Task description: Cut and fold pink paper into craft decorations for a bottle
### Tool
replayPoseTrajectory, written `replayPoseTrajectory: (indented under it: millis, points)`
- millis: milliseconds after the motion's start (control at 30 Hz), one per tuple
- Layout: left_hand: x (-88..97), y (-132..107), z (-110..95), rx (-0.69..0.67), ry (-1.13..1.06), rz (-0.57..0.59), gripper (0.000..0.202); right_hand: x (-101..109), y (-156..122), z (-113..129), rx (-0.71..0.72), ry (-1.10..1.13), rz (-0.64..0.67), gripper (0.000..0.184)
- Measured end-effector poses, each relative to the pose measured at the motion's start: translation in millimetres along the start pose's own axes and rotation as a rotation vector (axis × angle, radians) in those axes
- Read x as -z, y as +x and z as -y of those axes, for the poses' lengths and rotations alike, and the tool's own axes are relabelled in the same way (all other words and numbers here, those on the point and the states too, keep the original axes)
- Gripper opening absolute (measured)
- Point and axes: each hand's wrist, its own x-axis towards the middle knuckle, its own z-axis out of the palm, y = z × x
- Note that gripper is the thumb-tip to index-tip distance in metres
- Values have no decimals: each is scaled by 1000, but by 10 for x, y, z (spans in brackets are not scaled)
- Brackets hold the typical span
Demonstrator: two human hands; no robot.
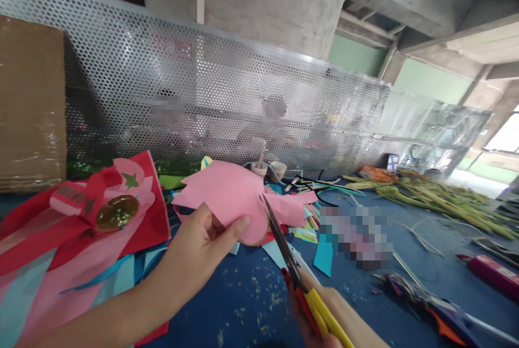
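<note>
My left hand [214, 232] pinches a sheet of pink paper [227, 188] between thumb and fingers, holding it above the blue table. The sheet has a rounded, cut lower edge and a pointed left side. In my right hand [312, 305] is a pair of scissors [292, 264] with yellow and red handles. Its dark blades point up and left, with their tips at the right part of the pink paper. A strip of pink paper [290, 208] sticks out to the right, behind the blades.
A red and pink paper decoration [117, 213] with a gold disc lies at left. Paper scraps [323, 255], two small cups [278, 171], a glue gun [430, 302], a purple tool [492, 275] and green stalks [450, 196] lie across the table. A perforated metal screen [227, 78] stands behind.
</note>
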Motion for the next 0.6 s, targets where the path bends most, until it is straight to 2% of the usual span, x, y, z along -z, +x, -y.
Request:
replayPoseTrajectory:
  millis: [133,233,600]
  points:
    - [-14,-29,14,18,11,49,26,-14,28,-51,-32,75,46,65]
    - [-28,-50,-9,29,4,60,28,-21,33,-83,-45,107,64,64]
    - [-31,-80,-45,48,25,76,27,-67,66,-158,-56,174,78,94]
